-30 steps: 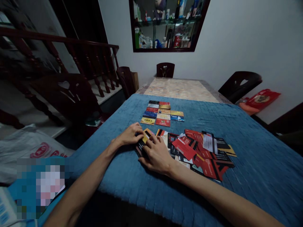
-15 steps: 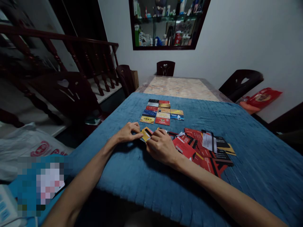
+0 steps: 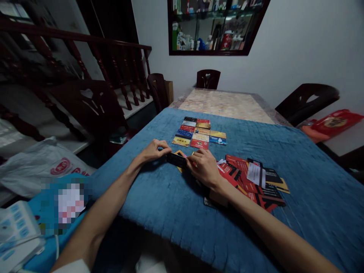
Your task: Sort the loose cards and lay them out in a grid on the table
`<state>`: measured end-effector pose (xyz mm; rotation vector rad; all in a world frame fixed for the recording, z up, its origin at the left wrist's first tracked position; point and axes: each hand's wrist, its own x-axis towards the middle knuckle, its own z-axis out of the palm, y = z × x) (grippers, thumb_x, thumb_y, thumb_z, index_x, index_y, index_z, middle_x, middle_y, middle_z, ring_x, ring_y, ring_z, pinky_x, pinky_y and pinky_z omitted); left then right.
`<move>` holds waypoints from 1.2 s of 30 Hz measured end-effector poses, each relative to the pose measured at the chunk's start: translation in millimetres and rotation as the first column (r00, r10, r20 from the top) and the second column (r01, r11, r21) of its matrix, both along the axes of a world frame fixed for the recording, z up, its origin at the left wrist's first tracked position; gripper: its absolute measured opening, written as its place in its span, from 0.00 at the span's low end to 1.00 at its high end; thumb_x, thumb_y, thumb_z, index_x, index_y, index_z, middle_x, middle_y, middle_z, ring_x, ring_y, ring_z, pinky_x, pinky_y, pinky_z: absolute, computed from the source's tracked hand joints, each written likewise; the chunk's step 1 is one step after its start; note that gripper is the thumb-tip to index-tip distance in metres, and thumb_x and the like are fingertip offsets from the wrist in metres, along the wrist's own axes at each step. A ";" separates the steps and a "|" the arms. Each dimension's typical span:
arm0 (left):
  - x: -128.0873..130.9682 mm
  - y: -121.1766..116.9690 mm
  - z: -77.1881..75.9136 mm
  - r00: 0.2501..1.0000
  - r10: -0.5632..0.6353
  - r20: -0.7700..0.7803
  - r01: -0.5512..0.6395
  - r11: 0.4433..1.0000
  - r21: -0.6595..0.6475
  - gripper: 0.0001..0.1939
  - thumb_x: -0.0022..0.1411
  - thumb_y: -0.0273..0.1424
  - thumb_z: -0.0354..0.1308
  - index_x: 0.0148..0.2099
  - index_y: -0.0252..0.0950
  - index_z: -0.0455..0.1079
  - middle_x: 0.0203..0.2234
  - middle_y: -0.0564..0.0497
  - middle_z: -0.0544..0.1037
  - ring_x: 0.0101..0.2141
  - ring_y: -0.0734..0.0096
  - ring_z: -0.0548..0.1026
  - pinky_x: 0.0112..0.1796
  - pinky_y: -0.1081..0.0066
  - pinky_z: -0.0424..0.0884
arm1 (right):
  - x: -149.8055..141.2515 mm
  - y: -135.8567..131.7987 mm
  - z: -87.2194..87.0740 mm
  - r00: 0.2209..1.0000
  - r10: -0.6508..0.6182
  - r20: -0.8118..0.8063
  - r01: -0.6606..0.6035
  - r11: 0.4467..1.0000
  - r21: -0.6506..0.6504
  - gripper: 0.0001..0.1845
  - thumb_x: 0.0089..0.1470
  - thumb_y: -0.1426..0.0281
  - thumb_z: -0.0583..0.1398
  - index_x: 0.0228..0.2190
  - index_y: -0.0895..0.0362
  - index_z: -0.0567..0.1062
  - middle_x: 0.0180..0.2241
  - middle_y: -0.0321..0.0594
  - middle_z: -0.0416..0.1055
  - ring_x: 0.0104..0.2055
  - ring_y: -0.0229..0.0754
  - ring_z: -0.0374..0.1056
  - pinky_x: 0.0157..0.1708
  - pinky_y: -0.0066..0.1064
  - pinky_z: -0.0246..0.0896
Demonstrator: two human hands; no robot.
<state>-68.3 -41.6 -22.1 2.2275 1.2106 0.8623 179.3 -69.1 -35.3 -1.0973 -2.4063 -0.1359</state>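
My left hand [image 3: 155,150] pinches the left end of a black card [image 3: 176,160], which is tilted up above the blue cloth [image 3: 148,189]. The fingers of my right hand [image 3: 204,167] close on the same card's right end. Behind it, partly covered, lies a yellow card [image 3: 180,153]. Further off, several bank-style cards [image 3: 196,133] lie in adjoining columns. To the right of my right hand spreads a loose pile of red and black cards [image 3: 246,178], with a white card [image 3: 256,174] on top. Another card [image 3: 209,203] shows beside my right forearm.
Dark wooden chairs [image 3: 208,79] stand around the table, whose far end is bare patterned stone [image 3: 222,100]. At the left are a white plastic bag [image 3: 36,167] and a white power strip [image 3: 19,231]. A red bag [image 3: 337,123] sits at the right.
A black card is now held upright between my hands, in front of the yellow card that they were at before. A card now shows by my right forearm. The view has shifted slightly left.
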 end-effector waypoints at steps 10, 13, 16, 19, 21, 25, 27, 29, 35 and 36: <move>7.9 -1.4 -4.8 0.997 -0.008 -0.077 0.004 0.998 -0.058 0.11 0.59 0.29 0.58 0.42 0.35 0.79 0.36 0.49 0.82 0.38 0.68 0.78 0.46 0.68 0.72 | 1.9 3.9 -2.5 0.994 -0.108 0.030 0.110 0.991 -0.077 0.18 0.65 0.68 0.52 0.31 0.55 0.80 0.33 0.44 0.79 0.40 0.47 0.66 0.38 0.36 0.50; 9.4 -1.3 -7.0 0.998 0.002 -0.068 -0.007 0.997 -0.075 0.11 0.59 0.28 0.58 0.42 0.35 0.78 0.37 0.49 0.82 0.39 0.67 0.78 0.45 0.68 0.72 | 2.2 3.2 -1.3 0.993 -0.113 0.038 0.115 0.991 -0.063 0.14 0.64 0.70 0.53 0.36 0.55 0.80 0.37 0.45 0.79 0.42 0.48 0.66 0.38 0.36 0.50; 10.1 -0.9 -9.4 0.998 0.010 -0.060 -0.015 0.997 -0.075 0.11 0.59 0.27 0.58 0.42 0.34 0.78 0.38 0.49 0.83 0.39 0.67 0.78 0.45 0.68 0.73 | 1.0 -0.1 1.4 0.995 -0.092 0.045 0.093 0.995 -0.032 0.13 0.62 0.71 0.55 0.45 0.54 0.77 0.42 0.45 0.79 0.45 0.49 0.65 0.40 0.37 0.50; 10.9 -0.2 -11.6 0.999 0.015 -0.046 -0.019 0.996 -0.083 0.11 0.59 0.27 0.58 0.43 0.33 0.78 0.38 0.49 0.83 0.39 0.67 0.78 0.45 0.68 0.73 | -1.8 -5.7 3.1 0.994 -0.078 0.078 0.079 0.997 -0.002 0.13 0.61 0.69 0.56 0.47 0.55 0.76 0.44 0.46 0.78 0.48 0.51 0.63 0.42 0.38 0.50; 11.6 0.5 -12.8 0.999 0.015 -0.037 -0.019 0.995 -0.098 0.11 0.59 0.27 0.57 0.43 0.33 0.77 0.37 0.49 0.83 0.39 0.67 0.78 0.45 0.68 0.73 | -3.8 -9.2 2.8 0.991 -0.073 0.108 0.072 0.997 0.016 0.14 0.61 0.66 0.58 0.47 0.55 0.75 0.45 0.47 0.76 0.49 0.52 0.62 0.43 0.39 0.50; 13.1 1.9 -14.1 0.999 0.023 -0.027 -0.026 0.993 -0.118 0.11 0.59 0.27 0.56 0.42 0.33 0.77 0.36 0.49 0.82 0.38 0.67 0.78 0.44 0.67 0.73 | -6.3 -12.4 0.5 0.987 -0.063 0.145 0.057 0.997 0.050 0.21 0.59 0.62 0.60 0.52 0.57 0.72 0.47 0.49 0.75 0.49 0.53 0.61 0.44 0.42 0.50; 13.2 2.4 -13.8 0.999 0.031 -0.017 -0.033 0.992 -0.121 0.11 0.59 0.27 0.55 0.42 0.33 0.77 0.36 0.49 0.82 0.38 0.66 0.77 0.45 0.67 0.73 | -7.1 -12.7 0.0 0.986 -0.067 0.153 0.060 0.997 0.055 0.22 0.59 0.61 0.59 0.53 0.57 0.71 0.48 0.50 0.74 0.49 0.54 0.60 0.45 0.42 0.50; 13.0 2.7 -13.0 0.999 0.034 -0.010 -0.035 0.992 -0.123 0.11 0.59 0.27 0.55 0.41 0.32 0.77 0.36 0.49 0.82 0.38 0.66 0.77 0.45 0.66 0.73 | -7.7 -12.9 0.0 0.984 -0.074 0.161 0.066 0.996 0.056 0.23 0.59 0.61 0.59 0.53 0.58 0.70 0.48 0.51 0.73 0.49 0.55 0.60 0.44 0.42 0.50; 12.8 3.1 -11.1 0.998 0.058 0.020 -0.055 0.992 -0.110 0.12 0.59 0.27 0.54 0.42 0.33 0.77 0.37 0.49 0.82 0.40 0.65 0.77 0.47 0.64 0.72 | -9.5 -14.3 0.4 0.982 -0.086 0.169 0.075 0.995 0.066 0.24 0.59 0.62 0.59 0.54 0.60 0.69 0.50 0.53 0.72 0.50 0.54 0.60 0.45 0.43 0.50; 13.1 3.0 -11.0 0.998 0.063 0.024 -0.060 0.992 -0.108 0.12 0.59 0.27 0.54 0.42 0.33 0.77 0.37 0.49 0.82 0.40 0.65 0.77 0.47 0.64 0.72 | -9.6 -14.3 0.3 0.982 -0.088 0.167 0.078 0.995 0.069 0.24 0.59 0.63 0.59 0.54 0.60 0.69 0.50 0.53 0.72 0.50 0.55 0.60 0.45 0.43 0.50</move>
